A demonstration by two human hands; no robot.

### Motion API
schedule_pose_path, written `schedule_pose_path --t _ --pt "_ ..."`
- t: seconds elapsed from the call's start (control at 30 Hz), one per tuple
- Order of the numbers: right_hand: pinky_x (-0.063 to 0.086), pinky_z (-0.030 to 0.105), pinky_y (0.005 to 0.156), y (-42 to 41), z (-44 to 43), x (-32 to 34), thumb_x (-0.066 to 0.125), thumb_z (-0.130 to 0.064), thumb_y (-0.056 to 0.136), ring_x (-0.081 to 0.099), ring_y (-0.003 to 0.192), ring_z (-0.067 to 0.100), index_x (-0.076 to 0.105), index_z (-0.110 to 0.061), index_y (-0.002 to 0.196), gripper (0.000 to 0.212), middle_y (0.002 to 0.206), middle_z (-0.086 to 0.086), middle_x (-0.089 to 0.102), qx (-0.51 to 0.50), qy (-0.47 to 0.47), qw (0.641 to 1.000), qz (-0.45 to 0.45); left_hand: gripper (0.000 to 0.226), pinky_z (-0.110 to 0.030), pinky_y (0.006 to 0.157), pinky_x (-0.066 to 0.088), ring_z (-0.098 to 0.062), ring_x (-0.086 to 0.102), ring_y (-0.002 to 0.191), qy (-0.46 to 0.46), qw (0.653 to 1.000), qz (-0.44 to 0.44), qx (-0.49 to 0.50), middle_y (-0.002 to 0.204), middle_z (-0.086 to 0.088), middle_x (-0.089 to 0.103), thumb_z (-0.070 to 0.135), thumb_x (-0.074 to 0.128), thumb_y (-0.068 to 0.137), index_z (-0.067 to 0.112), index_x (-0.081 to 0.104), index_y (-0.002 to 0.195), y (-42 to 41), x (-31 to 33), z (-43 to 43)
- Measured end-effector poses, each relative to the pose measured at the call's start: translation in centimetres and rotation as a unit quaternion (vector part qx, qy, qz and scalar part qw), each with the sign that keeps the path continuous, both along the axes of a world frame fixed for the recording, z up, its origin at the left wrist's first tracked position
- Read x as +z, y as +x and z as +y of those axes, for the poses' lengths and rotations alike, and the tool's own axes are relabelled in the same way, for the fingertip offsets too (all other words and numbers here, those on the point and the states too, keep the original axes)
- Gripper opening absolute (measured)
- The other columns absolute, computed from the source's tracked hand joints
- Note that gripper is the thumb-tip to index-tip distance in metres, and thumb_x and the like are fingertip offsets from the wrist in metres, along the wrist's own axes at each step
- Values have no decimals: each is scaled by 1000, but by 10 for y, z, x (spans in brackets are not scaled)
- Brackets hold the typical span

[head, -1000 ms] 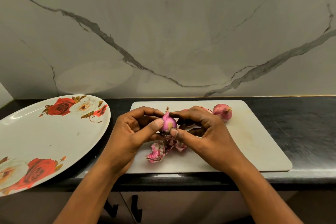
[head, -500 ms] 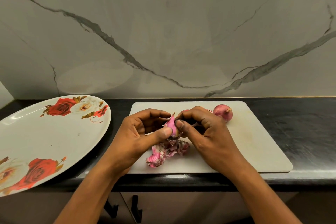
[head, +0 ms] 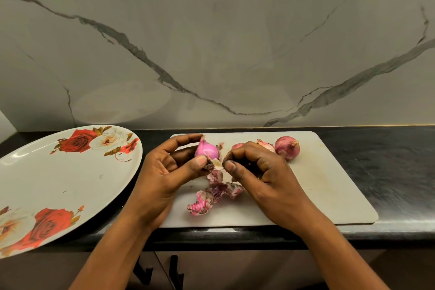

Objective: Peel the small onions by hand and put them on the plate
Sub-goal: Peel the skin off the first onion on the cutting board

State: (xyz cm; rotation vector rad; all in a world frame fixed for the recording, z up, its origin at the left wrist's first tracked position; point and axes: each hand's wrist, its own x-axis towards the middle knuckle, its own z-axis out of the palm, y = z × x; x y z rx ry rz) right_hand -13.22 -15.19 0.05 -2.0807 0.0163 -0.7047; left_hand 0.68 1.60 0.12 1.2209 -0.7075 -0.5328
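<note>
Items I log from my feed:
- One white cutting board (head: 329, 186), rectangular with rounded corners. It lies flat on the counter, with faint yellowish marks on its right half.
- One black countertop (head: 390, 162), glossy and mottled, running the full width.
- One grey marble-look backsplash (head: 235, 42) with dark veins, rising from the counter's rear edge.
- Cabinet doors (head: 247, 271) below the counter's front edge, with two black handles (head: 175, 271) side by side.
</note>
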Motion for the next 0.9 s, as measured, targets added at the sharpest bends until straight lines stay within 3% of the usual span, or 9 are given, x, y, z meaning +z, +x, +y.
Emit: schedule_pose_path --t 0.2,0.53,0.63,0.77,0.9 --pt "57 31 74 -3 0 0 69 -16 101 67 87 20 75 -19 97 7 91 -6 68 7 21 1000 20 49 -41 94 62 -33 75 112 -9 1000 1 18 119 -14 78 9 72 82 11 66 130 -1 1 0" --pt "57 23 72 -6 -1 -1 74 -8 96 71 82 16 77 -15 90 10 83 -6 73 -14 67 998 14 45 -34 89 63 -30 75 111 -11 1000 -4 23 117 -13 78 8 72 81 10 68 126 -2 1 0" --pt "60 28 73 -6 -2 0 75 -13 93 72 82 19 79 -16 88 7 84 -3 74 -29 88 996 -3 42 -34 89 63 -32 75 109 -7 1000 -11 21 115 -14 78 6 75 81 10 69 122 -2 0 1" --pt "63 33 80 -4 -3 0 77 -27 95 74 97 17 79 -27 113 18 99 -7 77 -50 98 994 -7 41 -38 95 62 -29 74 111 20 997 -70 28 115 -11 78 8 81 81 12 72 121 -3 -2 1" --pt "62 27 82 -1 -1 1 73 -39 94 70 103 11 75 -31 127 34 105 -14 72 -44 37 998 20 46 -38 90 63 -24 75 111 62 988 -136 30 115 -4 78 18 86 76 16 73 120 -8 -1 1"
